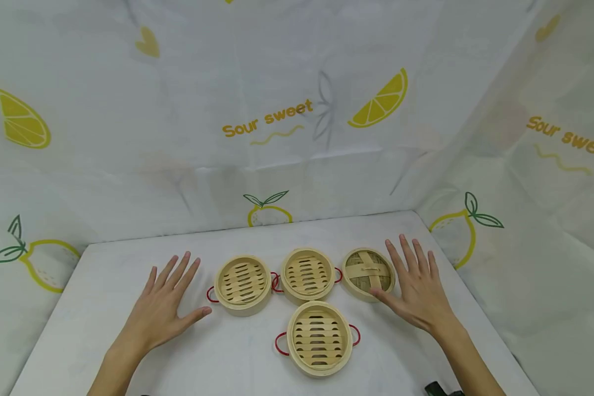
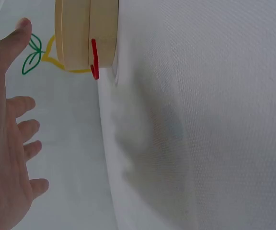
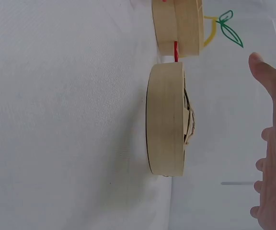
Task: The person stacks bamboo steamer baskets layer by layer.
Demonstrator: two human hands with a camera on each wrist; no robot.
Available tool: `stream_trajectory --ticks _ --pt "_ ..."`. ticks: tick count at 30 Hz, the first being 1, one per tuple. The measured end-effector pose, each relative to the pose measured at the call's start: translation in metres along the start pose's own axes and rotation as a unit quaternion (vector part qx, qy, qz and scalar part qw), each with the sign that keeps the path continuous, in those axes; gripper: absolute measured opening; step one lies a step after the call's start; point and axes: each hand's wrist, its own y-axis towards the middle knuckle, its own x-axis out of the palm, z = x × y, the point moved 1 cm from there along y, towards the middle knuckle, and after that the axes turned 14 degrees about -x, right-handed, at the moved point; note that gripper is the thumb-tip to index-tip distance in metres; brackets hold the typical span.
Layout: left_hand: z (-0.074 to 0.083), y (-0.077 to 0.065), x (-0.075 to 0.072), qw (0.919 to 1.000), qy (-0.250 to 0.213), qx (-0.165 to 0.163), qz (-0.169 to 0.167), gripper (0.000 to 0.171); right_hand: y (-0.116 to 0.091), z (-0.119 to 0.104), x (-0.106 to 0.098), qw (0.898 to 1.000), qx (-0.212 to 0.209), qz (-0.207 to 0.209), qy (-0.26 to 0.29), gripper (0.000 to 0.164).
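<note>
The round woven lid [image 1: 368, 271] sits flat on the surface [image 1: 227, 355], with no long axis. The right grip [image 1: 418, 291], fingers spread and holding nothing, is the nearer: it hangs above the lid's right side, thumb over its near part, not touching. The left grip [image 1: 162, 311], likewise spread and empty, is well apart, past three slatted baskets [image 1: 307, 275] left of the lid.

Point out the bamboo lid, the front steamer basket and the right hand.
Bamboo lid [image 1: 366, 270], head view: crossed bands on its top.
Front steamer basket [image 1: 319, 344], head view: slatted base.
Right hand [image 1: 417, 290], head view: back of the hand.
</note>
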Motion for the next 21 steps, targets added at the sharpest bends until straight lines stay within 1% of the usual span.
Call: stream_trajectory --ticks 6,9,13,17,21 --pt "0.003 -0.002 0.002 0.9997 -0.02 -0.007 -0.012 0.105 0.0 -0.002 0.001 1.0 -0.004 0.005 0.004 0.11" --pt "0.005 -0.002 0.003 0.9987 -0.043 -0.011 -0.024 0.105 -0.002 -0.004 0.001 1.0 -0.005 0.006 0.011 0.113" --pt "0.007 -0.003 0.003 0.9942 -0.087 -0.028 -0.056 0.105 -0.003 -0.009 0.0 0.999 -0.005 0.008 0.047 0.116" --pt "0.007 -0.006 0.006 0.9882 -0.113 -0.055 -0.087 0.103 -0.001 -0.014 -0.002 0.996 -0.004 0.011 0.089 0.119" --pt "0.007 -0.006 0.01 0.9843 -0.135 -0.056 -0.1 0.102 -0.001 -0.021 -0.003 0.991 -0.007 0.011 0.134 0.12"
